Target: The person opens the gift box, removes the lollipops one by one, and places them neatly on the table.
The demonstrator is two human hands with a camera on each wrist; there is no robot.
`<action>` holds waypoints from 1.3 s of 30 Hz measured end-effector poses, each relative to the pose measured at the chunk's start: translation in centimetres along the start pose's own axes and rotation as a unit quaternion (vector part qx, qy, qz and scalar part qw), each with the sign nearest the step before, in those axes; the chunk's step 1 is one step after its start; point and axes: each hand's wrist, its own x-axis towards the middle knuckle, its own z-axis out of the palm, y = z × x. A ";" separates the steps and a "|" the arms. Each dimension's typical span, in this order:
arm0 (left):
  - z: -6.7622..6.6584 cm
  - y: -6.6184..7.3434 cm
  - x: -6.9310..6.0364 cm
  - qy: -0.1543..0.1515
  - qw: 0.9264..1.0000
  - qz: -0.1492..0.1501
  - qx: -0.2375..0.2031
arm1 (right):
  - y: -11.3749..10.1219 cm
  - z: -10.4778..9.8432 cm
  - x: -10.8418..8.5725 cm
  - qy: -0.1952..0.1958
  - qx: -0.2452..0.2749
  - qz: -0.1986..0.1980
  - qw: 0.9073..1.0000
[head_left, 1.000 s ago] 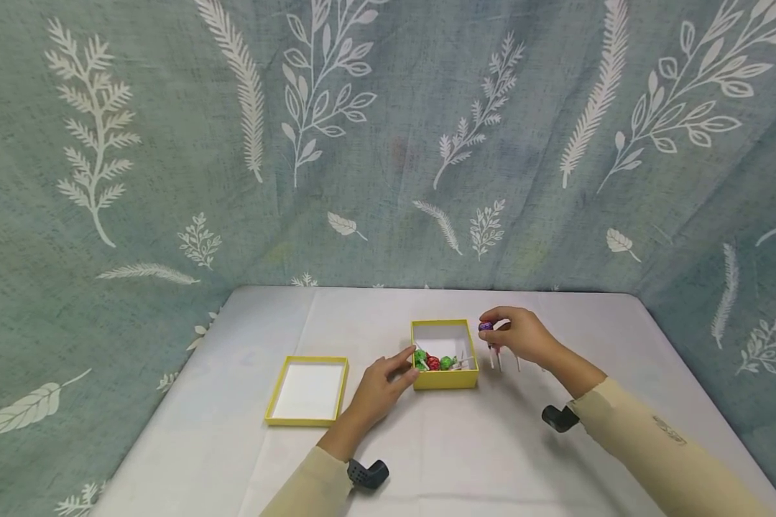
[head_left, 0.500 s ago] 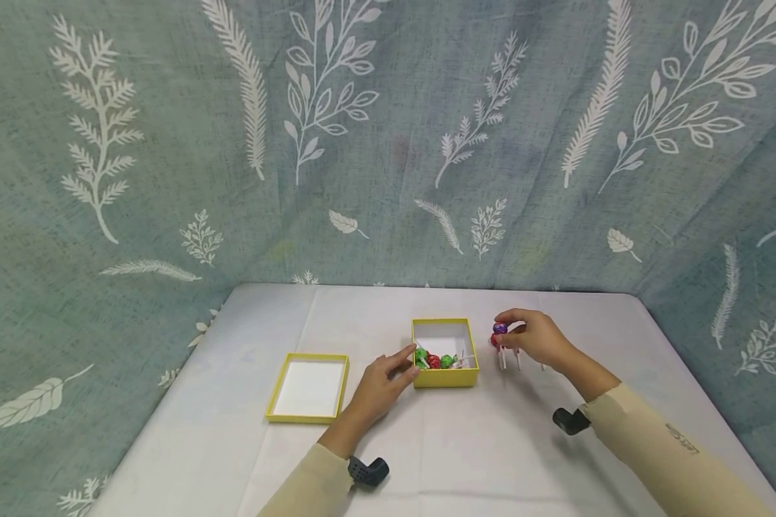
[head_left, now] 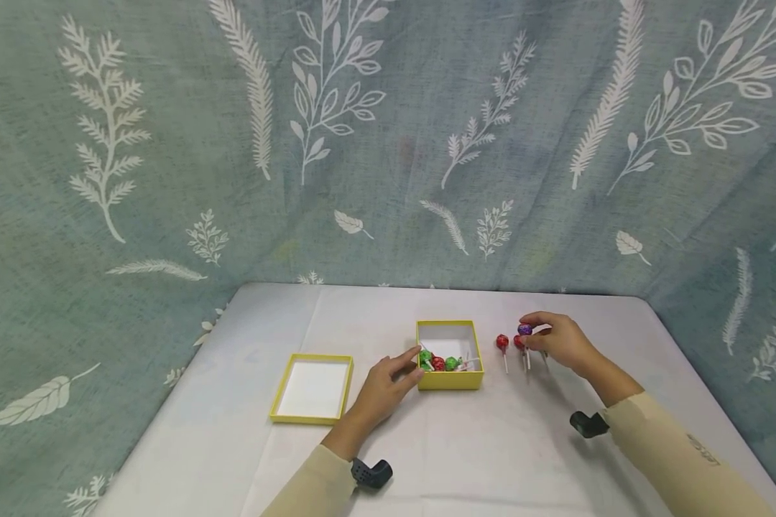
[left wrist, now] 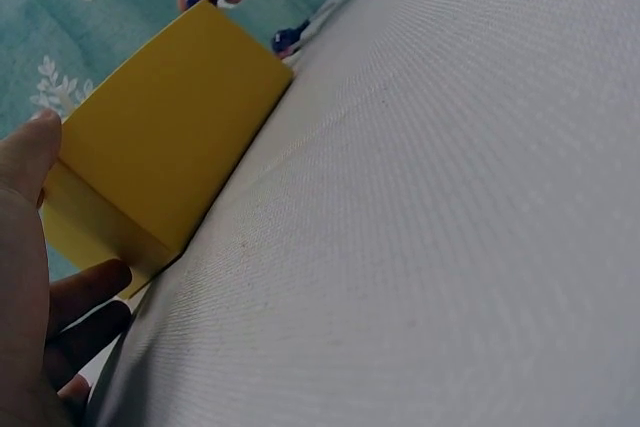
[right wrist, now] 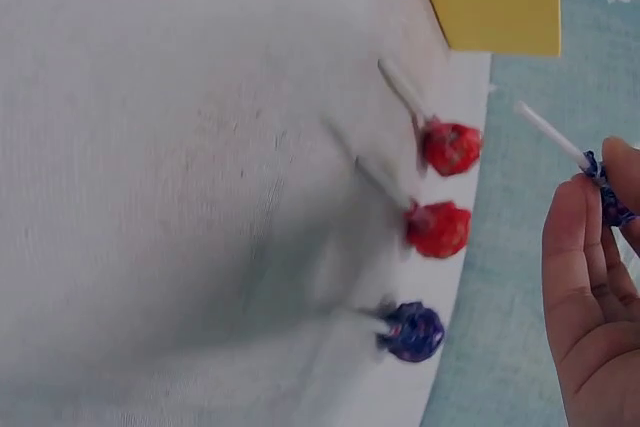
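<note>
My right hand [head_left: 559, 343] pinches a purple-wrapped lollipop [head_left: 524, 329] by its head, its white stick free, above the table in the right wrist view. Below it lie two red lollipops [right wrist: 440, 228] and another purple lollipop [right wrist: 412, 332], side by side on the cloth. My left hand [head_left: 381, 388] touches the left side of a yellow box [head_left: 449, 381] with its fingers fairly straight. In the left wrist view, thumb and fingertips rest at the near end of the yellow box [left wrist: 175, 117]. Green and red lollipops [head_left: 438, 364] lie inside the box, towards its front.
A shallow yellow lid [head_left: 312, 388] with a white inside lies left of the box, beside my left forearm. The table [head_left: 465, 445] wears a white cloth. Behind it hangs a blue-green curtain [head_left: 388, 143] with a white leaf print.
My right hand has moved right, away from the box, still with the purple lollipop. The red lollipops on the table have come into fuller view. The left hand stays at the box.
</note>
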 end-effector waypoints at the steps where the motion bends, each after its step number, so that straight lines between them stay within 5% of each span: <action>1: 0.1 0.0 0.0 0.000 1.000 -0.001 0.000 | 0.3 -0.1 0.0 0.002 -0.002 -0.001 1.000; 26: -0.1 -0.2 -0.2 -0.004 1.000 -0.026 0.004 | 5.4 -2.4 1.0 0.037 -0.047 0.033 0.998; 39: 0.1 -0.2 0.1 -0.006 1.000 -0.003 0.009 | 7.1 -3.2 1.5 0.035 -0.056 0.057 0.996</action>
